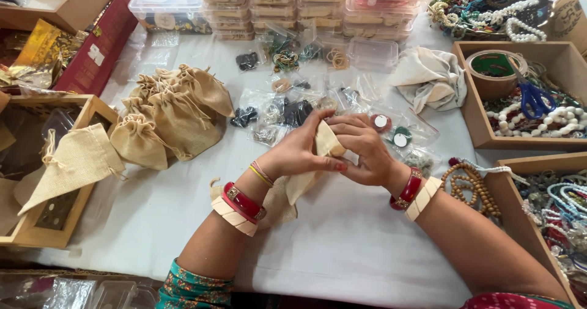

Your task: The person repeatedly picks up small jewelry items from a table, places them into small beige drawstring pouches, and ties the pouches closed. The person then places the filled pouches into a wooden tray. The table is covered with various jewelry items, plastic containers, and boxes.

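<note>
both hands' fingers [324,162] pinch a cloth pouch [306,177], mouth up, hanging down-left.

The fingers [330,135] hide whatever the small cloth pouch [306,183] perhaps holds.

Clear plastic boxes [306,6] stacked far edge — small clear packets [287,101] mid-table.

Small beige cloth pouch [323,147], soft, creased, held upright above the white table, lower end drooping
</note>
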